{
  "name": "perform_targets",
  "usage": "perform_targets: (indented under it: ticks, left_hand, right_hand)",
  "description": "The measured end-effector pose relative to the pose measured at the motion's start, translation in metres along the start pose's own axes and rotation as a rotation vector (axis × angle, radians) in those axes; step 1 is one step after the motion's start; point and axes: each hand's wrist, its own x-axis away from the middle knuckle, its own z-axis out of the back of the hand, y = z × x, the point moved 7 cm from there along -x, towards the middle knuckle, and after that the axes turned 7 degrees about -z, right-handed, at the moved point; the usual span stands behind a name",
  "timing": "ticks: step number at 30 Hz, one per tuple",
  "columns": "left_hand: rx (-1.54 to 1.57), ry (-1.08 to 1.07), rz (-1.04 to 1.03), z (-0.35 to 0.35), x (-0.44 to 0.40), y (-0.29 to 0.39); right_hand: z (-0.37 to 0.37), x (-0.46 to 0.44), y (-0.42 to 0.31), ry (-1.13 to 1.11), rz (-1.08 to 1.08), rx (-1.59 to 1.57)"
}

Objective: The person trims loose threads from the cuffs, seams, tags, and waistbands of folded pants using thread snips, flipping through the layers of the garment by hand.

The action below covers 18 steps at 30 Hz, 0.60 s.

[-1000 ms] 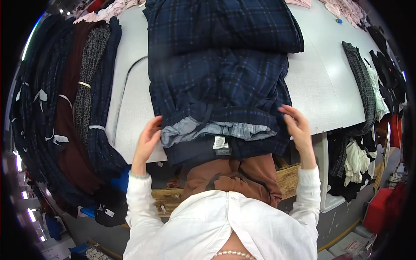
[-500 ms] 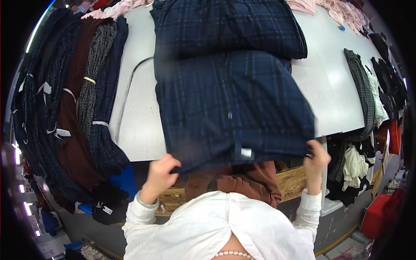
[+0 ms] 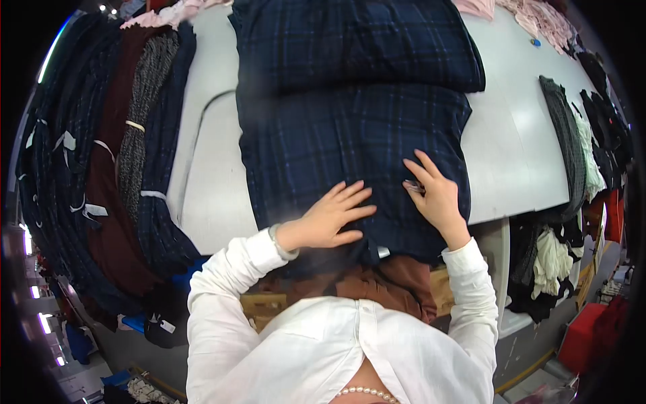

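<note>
A dark navy plaid garment (image 3: 303, 148) lies spread over the near part of the table, its front hem at the table edge by my body. My left hand (image 3: 330, 219) rests on it palm down, fingers spread. To the right, my right hand (image 3: 437, 198) is over the same cloth with its fingers bent. Between its thumb and fingers sits a small dark metal tool (image 3: 414, 186), mostly hidden, its kind unclear. A small white label (image 3: 383, 252) shows at the garment's front edge. More folded navy plaid cloth (image 3: 363, 47) lies just beyond.
Bundled dark, maroon (image 3: 121, 182) and grey speckled garments (image 3: 145, 135) hang over the table's left side. A grey garment (image 3: 564, 141) lies at the right, above a bin with white cloth (image 3: 552, 262). Pink fabric (image 3: 538, 23) lies at the back of the white table (image 3: 511, 155).
Both hands have let go of the garment's front corners and moved inward and forward onto its surface. The cloth's front right corner has come inward and the label is now less visible.
</note>
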Motion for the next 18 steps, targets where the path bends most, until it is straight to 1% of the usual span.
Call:
perform_targets:
  ticks: [1, 2, 4, 5, 6, 7, 8, 9, 10, 11, 12, 14, 17, 18]
  left_hand:
    - [0.138, -0.078, -0.058, 0.014, -0.001, -0.008]
    - [0.433, -0.080, -0.099, 0.034, -0.007, -0.019]
    - [0.563, 0.051, 0.375, 0.094, -0.013, -0.063]
    - [0.253, 0.366, 0.287, 0.144, -0.022, -0.080]
    - [0.101, 0.593, 0.315, 0.182, -0.023, -0.114]
    - [-0.073, 0.832, 0.294, 0.221, -0.024, -0.147]
    - [-0.288, 0.989, 0.307, 0.253, -0.018, -0.196]
    - [-0.436, 1.092, 0.422, 0.279, -0.012, -0.241]
    - [-0.562, 1.122, 0.654, 0.299, -0.010, -0.267]
    - [-0.634, 1.140, 0.822, 0.309, -0.006, -0.303]
    - [-0.483, 1.102, 0.954, 0.315, -0.004, -0.330]
    - [-0.394, 1.059, 0.957, 0.319, -0.007, -0.354]
    - [-0.397, 1.168, 0.531, 0.317, -0.018, -0.329]
    - [0.022, 1.148, 0.397, 0.307, -0.028, -0.287]
  right_hand:
    - [-0.005, 0.001, 0.018, 0.093, 0.038, 0.003]
    - [-0.007, -0.003, 0.035, 0.206, 0.103, 0.002]
    - [-0.010, -0.004, 0.055, 0.315, 0.150, -0.041]
    - [-0.009, -0.004, 0.048, 0.307, 0.128, -0.037]
    - [-0.008, -0.002, 0.041, 0.298, 0.093, -0.031]
    - [-0.010, -0.002, 0.042, 0.276, 0.051, -0.073]
    - [-0.011, -0.003, 0.045, 0.255, 0.007, -0.111]
    - [-0.008, -0.004, 0.040, 0.289, 0.051, -0.073]
    - [-0.008, -0.004, 0.041, 0.293, 0.050, -0.086]
    - [-0.007, -0.004, 0.040, 0.297, 0.051, -0.089]
    - [-0.004, -0.004, 0.038, 0.299, 0.049, -0.090]
    - [-0.001, -0.005, 0.040, 0.274, 0.007, -0.095]
    - [-0.002, -0.003, 0.042, 0.285, 0.020, -0.135]
    - [-0.002, -0.003, 0.045, 0.292, 0.023, -0.187]
